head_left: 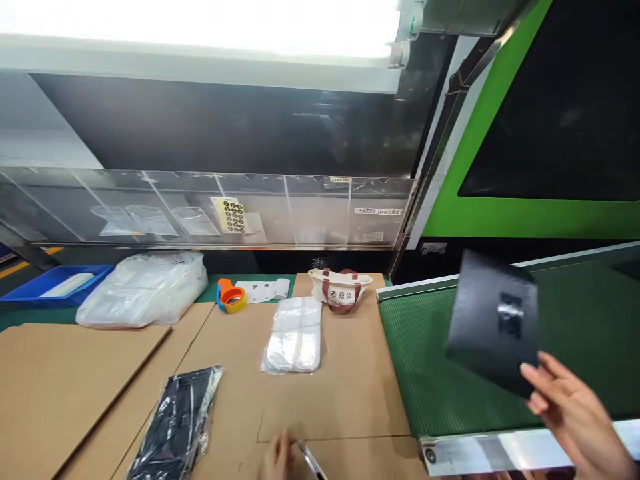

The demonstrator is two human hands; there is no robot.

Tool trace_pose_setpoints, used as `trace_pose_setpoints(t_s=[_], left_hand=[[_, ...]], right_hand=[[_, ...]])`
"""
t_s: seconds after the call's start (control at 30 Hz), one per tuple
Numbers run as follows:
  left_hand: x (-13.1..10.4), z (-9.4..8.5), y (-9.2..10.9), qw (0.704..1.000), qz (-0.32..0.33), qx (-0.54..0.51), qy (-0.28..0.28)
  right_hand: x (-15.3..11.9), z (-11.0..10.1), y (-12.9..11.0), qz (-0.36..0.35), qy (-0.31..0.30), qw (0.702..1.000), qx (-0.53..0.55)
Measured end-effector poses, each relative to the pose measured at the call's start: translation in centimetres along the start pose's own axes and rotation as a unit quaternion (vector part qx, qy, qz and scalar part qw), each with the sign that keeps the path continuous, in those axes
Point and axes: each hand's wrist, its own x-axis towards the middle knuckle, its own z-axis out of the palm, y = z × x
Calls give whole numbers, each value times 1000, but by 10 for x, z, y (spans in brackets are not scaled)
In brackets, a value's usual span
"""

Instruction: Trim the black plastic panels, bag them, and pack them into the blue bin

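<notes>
My right hand (575,407) pinches a thin, flat black square piece (493,327) by its lower right corner. The piece is raised above the green conveyor belt and carries a shiny mark at its middle. At the bottom edge, my left hand (277,457) is smeared by motion, so its fingers cannot be made out. Close beside it is a slim silver pen-like tool (311,460), cut off by the frame. Left of that hand lies a clear plastic pack of black flat items (177,423). A stack of clear plastic bags (295,333) rests farther up the cardboard.
Cardboard sheets (350,400) cover the table, and the ribbed conveyor belt (415,360) runs along the right. Toward the back are a blue tray (30,287), a large plastic-wrapped bundle (145,290), a tape dispenser (231,297) and a small canvas bag (343,290). Clear bins (315,213) hang above.
</notes>
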Motion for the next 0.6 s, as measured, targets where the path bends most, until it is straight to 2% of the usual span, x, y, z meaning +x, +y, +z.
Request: trace_pose_setpoints(t_s=[0.07,0.13,0.2,0.3,0.37,0.4,0.47,0.53,0.6], left_hand=[[-13,15,34,991,12,-99,-88],[-26,22,70,967,8,-193,-163],[-38,20,101,932,-4,-281,-228],[-48,1,127,917,-12,-323,-233],[-49,-17,131,913,-42,-346,-214],[-49,-26,131,904,-65,-367,-210],[-49,-43,129,873,-116,-425,-210],[-51,-57,129,837,-159,-477,-215],[-55,-67,132,813,-183,-507,-219]], right_hand=[[-44,29,30,57,-85,994,-39],[-85,63,60,69,-194,975,-79],[-123,94,85,56,-279,955,-89],[-166,126,109,54,-436,890,-124],[-181,139,120,88,-527,837,-117],[-183,143,126,106,-554,819,-107],[-179,150,144,107,-547,818,-141],[-169,156,170,62,-481,836,-258],[-161,161,202,35,-411,835,-364]])
